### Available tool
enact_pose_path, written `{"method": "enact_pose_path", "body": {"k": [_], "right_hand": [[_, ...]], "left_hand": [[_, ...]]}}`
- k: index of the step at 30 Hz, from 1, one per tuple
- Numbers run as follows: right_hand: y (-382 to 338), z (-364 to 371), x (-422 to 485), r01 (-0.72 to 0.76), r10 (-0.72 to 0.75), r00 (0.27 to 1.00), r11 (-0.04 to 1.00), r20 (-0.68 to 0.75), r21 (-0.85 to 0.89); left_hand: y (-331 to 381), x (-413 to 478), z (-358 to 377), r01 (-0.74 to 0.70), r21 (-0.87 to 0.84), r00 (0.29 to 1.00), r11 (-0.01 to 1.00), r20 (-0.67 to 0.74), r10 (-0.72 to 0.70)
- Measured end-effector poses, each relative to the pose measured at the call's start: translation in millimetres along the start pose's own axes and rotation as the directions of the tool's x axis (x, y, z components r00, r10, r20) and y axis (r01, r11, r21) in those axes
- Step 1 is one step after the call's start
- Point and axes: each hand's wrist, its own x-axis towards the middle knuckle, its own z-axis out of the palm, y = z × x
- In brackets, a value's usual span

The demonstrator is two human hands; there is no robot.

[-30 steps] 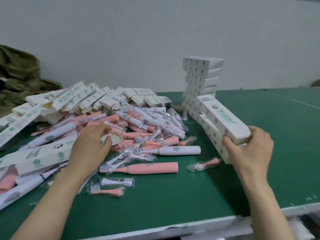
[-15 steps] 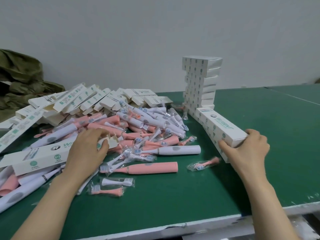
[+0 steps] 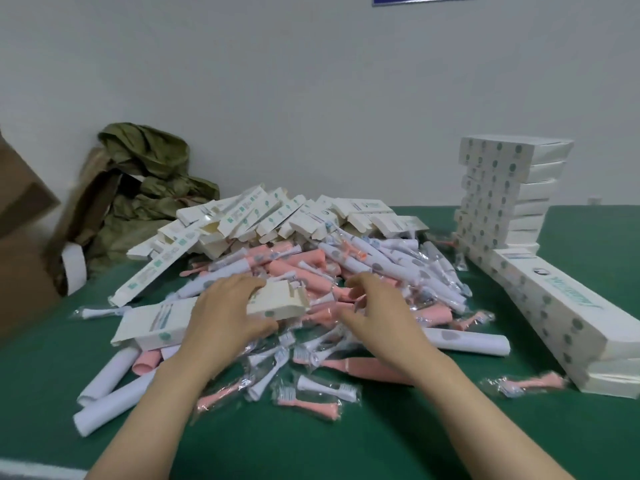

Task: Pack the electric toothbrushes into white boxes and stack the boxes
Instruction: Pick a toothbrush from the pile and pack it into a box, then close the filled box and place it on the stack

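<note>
The left hand (image 3: pixel 225 317) is gripping a white box (image 3: pixel 280 301) across its middle, with the thumb underneath and the fingers curling over the top. The box is lying low over the green tabletop (image 3: pixel 311 445) with its long axis running left to right and rising slightly toward the right. Its open, flapped end is pointing right, into the pile of pink and white toothbrushes (image 3: pixel 304 268).

The right hand (image 3: pixel 377 313) is hovering over that pile just beside the box's open end. Its fingers are loosely spread and gripping nothing that shows.

Bagged brush heads (image 3: pixel 318 386) are lying scattered in front of both hands. A heap of empty boxes (image 3: pixel 277 216) is sitting behind the toothbrushes.

On the right, a low row of closed boxes (image 3: pixel 561 306) is lying with its long axes running from far left to near right. A tall stack of boxes (image 3: pixel 502 188) is standing at its far end.
</note>
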Motion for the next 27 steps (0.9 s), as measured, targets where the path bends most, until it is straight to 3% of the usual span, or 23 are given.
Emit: {"method": "enact_pose_path", "body": {"k": [2, 4, 6, 8, 9, 11, 13, 15, 17, 19, 22, 25, 27], "right_hand": [[-14, 9, 13, -0.096, 0.065, 0.989, 0.965, 0.132, 0.245], [-21, 16, 22, -0.161, 0.09, 0.975, 0.917, 0.205, 0.366], [-23, 21, 27, -0.185, 0.113, 0.976, 0.881, 0.186, 0.435], [-23, 19, 32, -0.226, 0.161, 0.974, 0.764, 0.16, 0.605], [-20, 16, 34, -0.235, 0.174, 0.972, 0.69, 0.158, 0.684], [-13, 6, 37, -0.245, 0.186, 0.968, 0.594, 0.166, 0.766], [-3, -1, 39, -0.235, 0.173, 0.971, 0.543, 0.167, 0.806], [5, -5, 39, -0.213, 0.159, 0.975, 0.491, 0.154, 0.844], [10, -5, 38, -0.223, 0.14, 0.973, 0.397, 0.181, 0.89], [8, -4, 38, -0.267, 0.09, 0.964, 0.312, 0.252, 0.912], [0, 5, 41, -0.336, 0.064, 0.941, 0.282, 0.332, 0.899], [2, 10, 40, -0.35, 0.052, 0.935, 0.279, 0.35, 0.894], [5, 11, 39, -0.342, 0.061, 0.938, 0.301, 0.34, 0.89]], "left_hand": [[1, -1, -3, -0.081, -0.048, 0.997, 0.996, -0.023, 0.08], [7, -4, -6, -0.193, -0.073, 0.979, 0.978, -0.086, 0.187], [18, -6, -8, -0.305, -0.072, 0.941, 0.95, -0.176, 0.289], [25, -5, -11, -0.369, 0.008, 0.903, 0.929, -0.231, 0.361], [24, -4, -14, -0.333, 0.062, 0.913, 0.941, -0.227, 0.338], [9, 1, -22, -0.098, 0.083, 0.967, 0.992, -0.226, 0.114], [-10, 4, -34, 0.088, -0.077, 0.952, 0.993, -0.286, -0.107], [-22, 7, -43, 0.103, -0.327, 0.908, 0.939, -0.355, -0.224], [-21, 11, -43, -0.018, -0.689, 0.924, 0.725, -0.288, -0.251], [-15, 14, -37, -0.15, -0.883, 0.944, 0.444, -0.261, -0.201], [-5, 21, -33, -0.291, -0.927, 0.934, 0.237, -0.329, -0.14], [21, 31, -31, -0.286, -0.956, 0.957, -0.063, -0.281, -0.074], [44, 38, -36, -0.277, -0.951, 0.954, -0.136, -0.256, -0.154]]}}
